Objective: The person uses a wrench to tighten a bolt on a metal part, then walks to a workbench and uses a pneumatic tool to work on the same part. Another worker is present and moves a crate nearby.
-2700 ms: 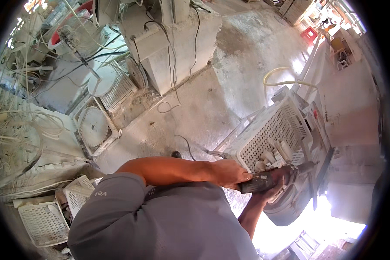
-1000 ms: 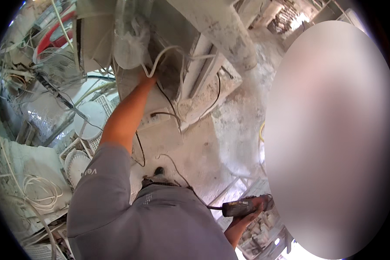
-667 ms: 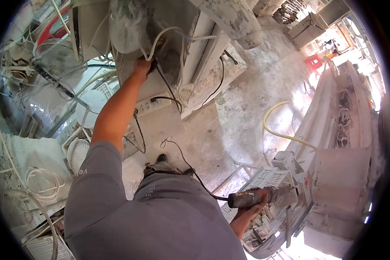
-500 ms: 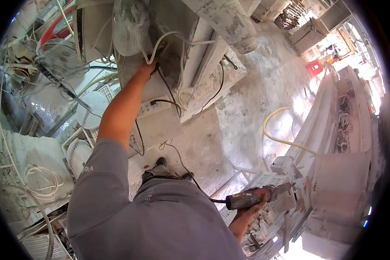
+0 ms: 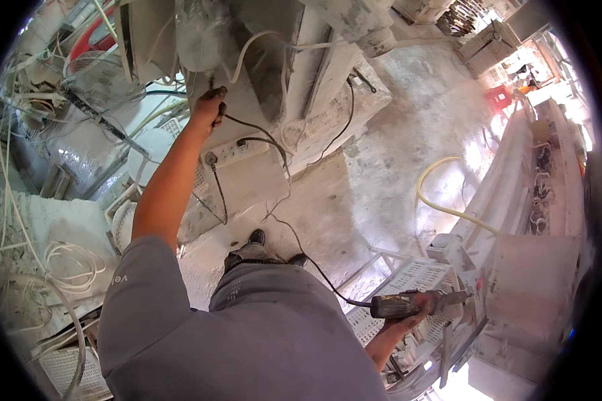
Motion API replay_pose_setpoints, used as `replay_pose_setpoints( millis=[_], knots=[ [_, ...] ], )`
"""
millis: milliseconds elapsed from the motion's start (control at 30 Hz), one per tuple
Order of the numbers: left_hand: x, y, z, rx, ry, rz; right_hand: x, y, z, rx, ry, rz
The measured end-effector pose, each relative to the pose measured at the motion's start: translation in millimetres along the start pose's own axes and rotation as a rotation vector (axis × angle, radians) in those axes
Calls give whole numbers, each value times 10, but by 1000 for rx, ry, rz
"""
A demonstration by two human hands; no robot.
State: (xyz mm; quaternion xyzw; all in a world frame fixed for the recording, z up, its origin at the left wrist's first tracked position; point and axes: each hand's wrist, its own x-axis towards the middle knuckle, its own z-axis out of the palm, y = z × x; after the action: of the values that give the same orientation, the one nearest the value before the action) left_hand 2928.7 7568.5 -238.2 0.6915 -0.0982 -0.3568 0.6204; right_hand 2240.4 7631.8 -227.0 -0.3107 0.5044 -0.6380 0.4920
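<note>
My left hand [image 5: 211,110] is closed, at the end of my outstretched arm, above a dusty ledge. A short dark piece pokes out past its fingers and a black cable [image 5: 257,127] runs off beside it; what exactly it grips I cannot make out. Just below that hand lies a white power strip [image 5: 231,152] with a black plug [image 5: 211,159] in one end. On the right, my right hand [image 5: 415,315] wraps around a dark corded power tool [image 5: 394,305], held sideways. Its black cord [image 5: 308,254] trails back across the floor toward the ledge.
A white perforated crate [image 5: 415,277] holding small pale pieces stands under the power tool. A yellow hose [image 5: 429,184] curves over the dusty floor [image 5: 394,147]. Coiled pale cable [image 5: 73,267] lies at left, and a long white machine bed [image 5: 491,180] runs along the right.
My left hand has drawn back out of the recess under the plastic sheeting and is in fuller view, closed. The right hand still holds the power tool, slightly shifted to the right.
</note>
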Motion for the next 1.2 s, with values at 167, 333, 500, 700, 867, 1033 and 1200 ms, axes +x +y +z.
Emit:
replay_pose_setpoints(
  millis=[167, 333, 500, 700, 867, 1033, 1200],
  knots=[
    [-644, 241, -393, -304, 4, 2, -16, -86, 145, 63, 68, -1],
    [-1019, 224, -872, -555, 94, 118, 128, 61, -140, 6, -37, -36],
    [-1394, 640, -1398, -668, 106, 409, -20, -185, 178, 10, 23, -20],
    [-1087, 190, -2014, 890, 520, 681, -31, -185, 325, -91, -63, -87],
    [-1374, 197, -1268, 1456, 201, 418, 296, 30, -123, 38, -42, 139],
    [-1556, 625, -847, 1345, 92, 419, 118, -92, 365, 64, 97, 183],
    [-1798, 642, -593, 1393, -388, 683, 210, -50, 190, 123, 88, 260]
  ],
)
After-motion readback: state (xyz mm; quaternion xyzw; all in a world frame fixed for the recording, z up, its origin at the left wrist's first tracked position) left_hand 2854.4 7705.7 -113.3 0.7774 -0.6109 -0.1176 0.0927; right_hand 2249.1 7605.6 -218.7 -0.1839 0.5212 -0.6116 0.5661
